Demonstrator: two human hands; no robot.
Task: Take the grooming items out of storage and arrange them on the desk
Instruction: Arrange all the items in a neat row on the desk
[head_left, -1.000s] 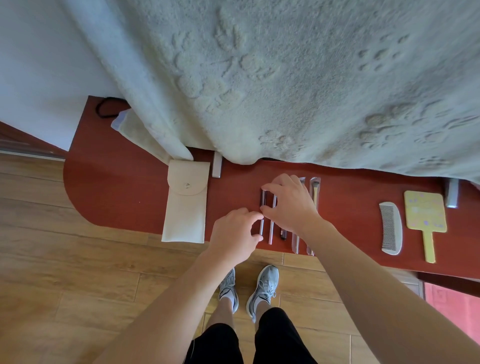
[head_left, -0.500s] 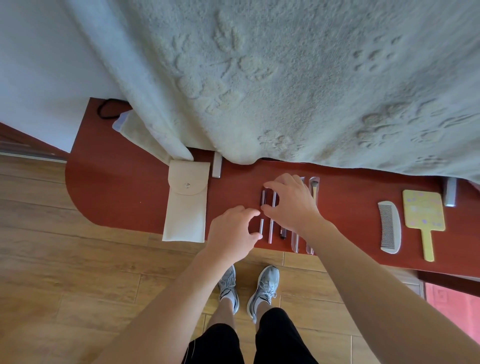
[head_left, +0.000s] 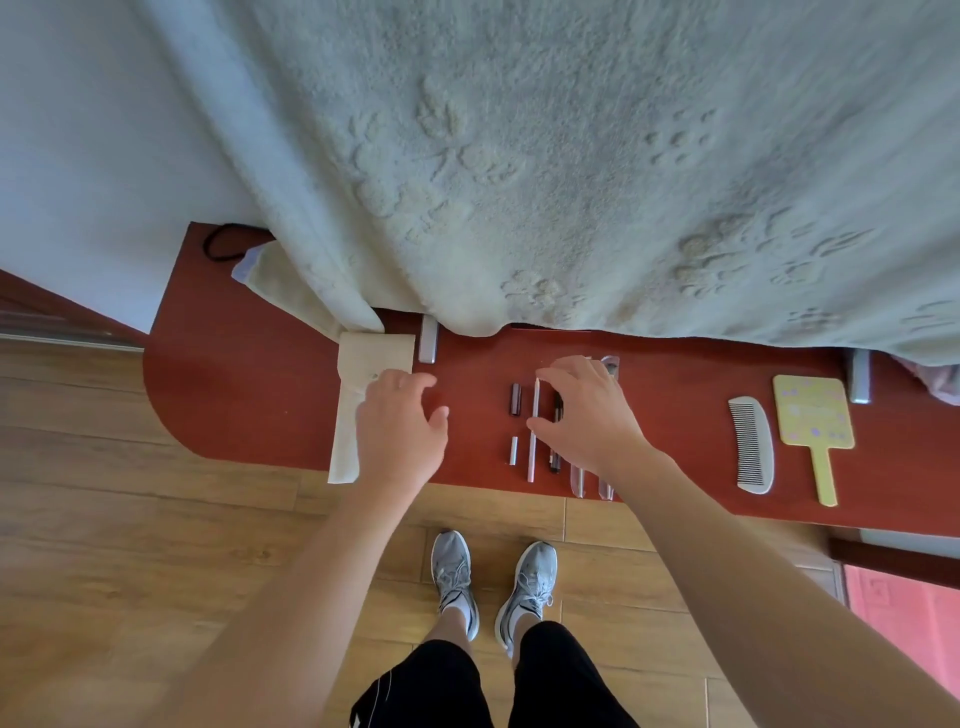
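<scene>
Hovering over the cream fabric pouch (head_left: 358, 358) at the left of the red wooden bench (head_left: 249, 395), the left hand (head_left: 402, 431) is loose and empty. The right hand (head_left: 587, 415) arches over the row of slim tools (head_left: 514, 400) mid-bench, thumb and fingertip touching the thin white stick (head_left: 532, 457); can't tell if it's actually gripping.

You're looking down at a red-brown desk (head_left: 249, 395) standing on a wood-plank floor (head_left: 104, 545), with a white fleecy blanket (head_left: 519, 156) draping over its far edge.
</scene>
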